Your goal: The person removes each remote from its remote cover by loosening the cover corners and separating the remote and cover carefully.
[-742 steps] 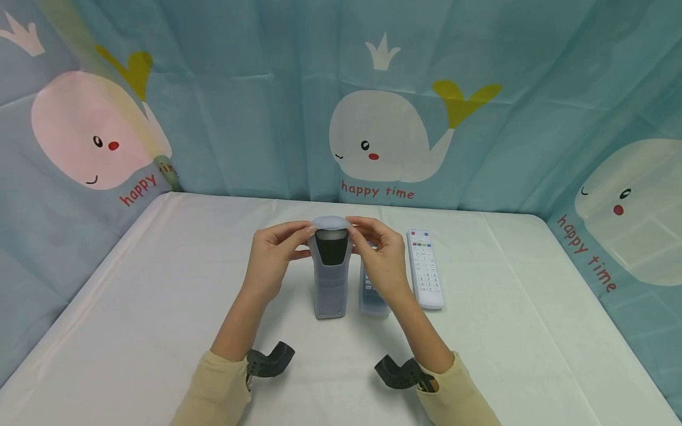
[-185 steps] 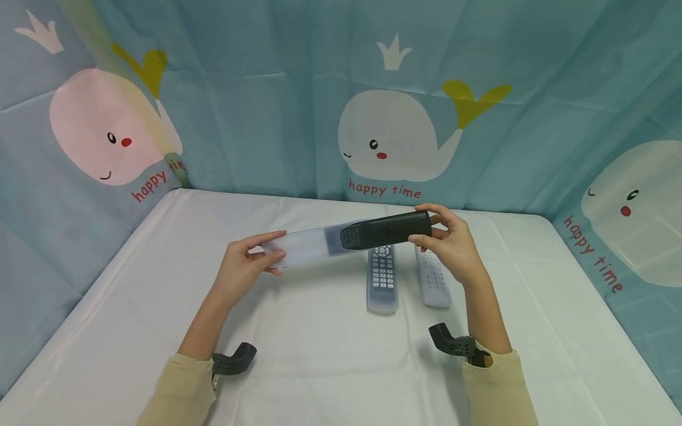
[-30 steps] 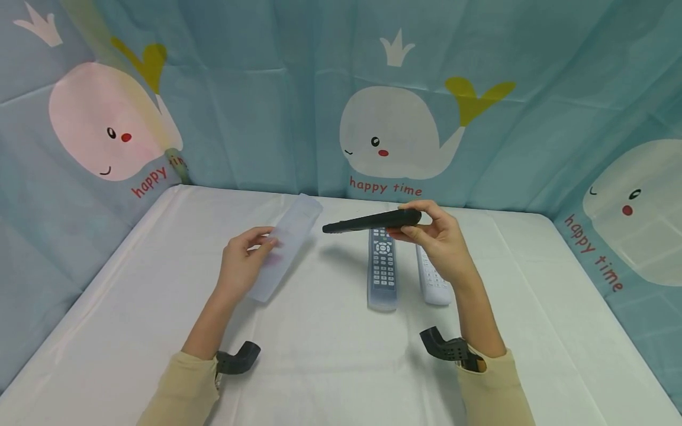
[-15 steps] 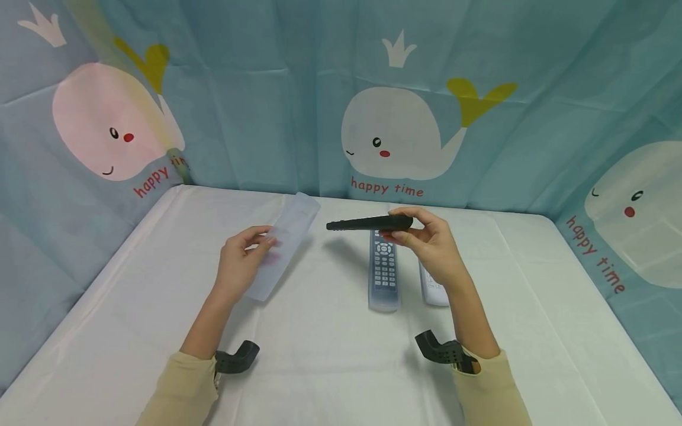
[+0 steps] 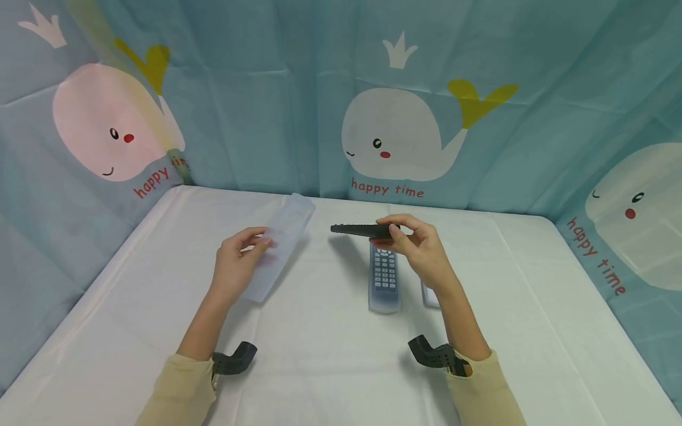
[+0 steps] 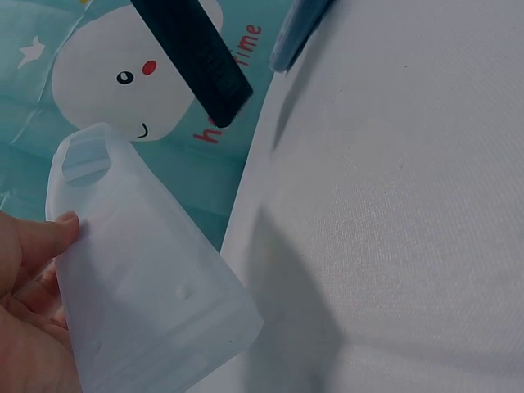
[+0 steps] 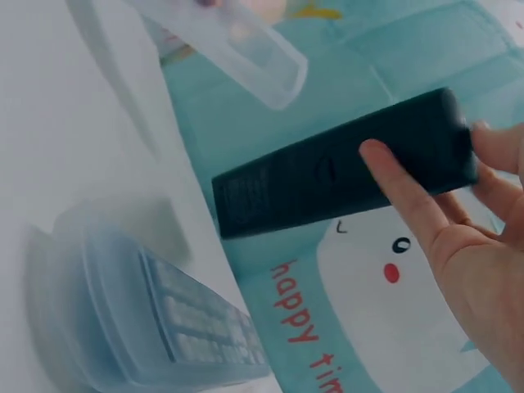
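Note:
My left hand pinches a translucent, frosted remote cover by its long side, thumb on top. The cover slants over the left middle of the table, and a cutout shows at its end in the left wrist view. In my right hand is a black remote control, gripped at its thick end and held nearly level, its thin end pointing left at the cover. The right wrist view shows its smooth underside with one finger pressed along it. A gap separates the remote from the cover.
Below the black remote lies a grey-blue remote in a clear cover. A white remote beside it is mostly hidden by my right hand. Behind the white-covered table hangs a blue whale-print curtain.
The black remote was inside the cover at first, then half out; now they are apart. Over the last second my right hand moved left and nearer with it, while my left hand barely moved.

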`<state>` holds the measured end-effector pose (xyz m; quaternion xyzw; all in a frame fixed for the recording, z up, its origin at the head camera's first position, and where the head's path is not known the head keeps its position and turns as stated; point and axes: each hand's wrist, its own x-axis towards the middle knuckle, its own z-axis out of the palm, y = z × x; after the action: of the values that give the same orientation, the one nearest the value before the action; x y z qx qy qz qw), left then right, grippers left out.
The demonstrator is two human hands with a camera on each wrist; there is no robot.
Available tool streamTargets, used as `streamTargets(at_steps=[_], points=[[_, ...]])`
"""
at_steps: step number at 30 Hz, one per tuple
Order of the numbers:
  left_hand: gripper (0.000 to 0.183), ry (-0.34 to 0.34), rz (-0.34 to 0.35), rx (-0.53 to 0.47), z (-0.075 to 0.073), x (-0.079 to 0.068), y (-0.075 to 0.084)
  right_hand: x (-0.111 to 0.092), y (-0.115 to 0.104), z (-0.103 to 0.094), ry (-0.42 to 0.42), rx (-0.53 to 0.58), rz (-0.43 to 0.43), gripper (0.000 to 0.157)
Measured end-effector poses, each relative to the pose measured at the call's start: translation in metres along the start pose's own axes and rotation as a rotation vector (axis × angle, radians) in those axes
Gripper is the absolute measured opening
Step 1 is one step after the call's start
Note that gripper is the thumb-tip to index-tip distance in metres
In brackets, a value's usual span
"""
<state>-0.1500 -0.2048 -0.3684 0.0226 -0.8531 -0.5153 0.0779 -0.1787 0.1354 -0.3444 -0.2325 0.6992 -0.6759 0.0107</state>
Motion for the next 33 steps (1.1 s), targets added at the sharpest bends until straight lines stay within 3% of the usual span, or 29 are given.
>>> streamTargets(at_steps=[5, 12, 27, 33], points=[[0.037, 0.002, -0.002, -0.004, -0.001, -0.001, 0.003, 0.0, 0.003, 0.007, 0.039, 0.01, 0.026, 0.038], [0.038, 0.002, 0.001, 0.008, -0.001, 0.0, 0.001, 0.0, 0.009, 0.014, 0.084, 0.044, 0.112, 0.03], [0.038, 0.011, -0.009, -0.001, -0.002, 0.001, 0.0, -0.009, 0.023, 0.031, 0.087, 0.12, 0.154, 0.028], [0.038, 0.021, -0.002, 0.0, -0.003, 0.001, -0.001, -0.014, 0.028, 0.041, 0.119, 0.088, 0.205, 0.027]])
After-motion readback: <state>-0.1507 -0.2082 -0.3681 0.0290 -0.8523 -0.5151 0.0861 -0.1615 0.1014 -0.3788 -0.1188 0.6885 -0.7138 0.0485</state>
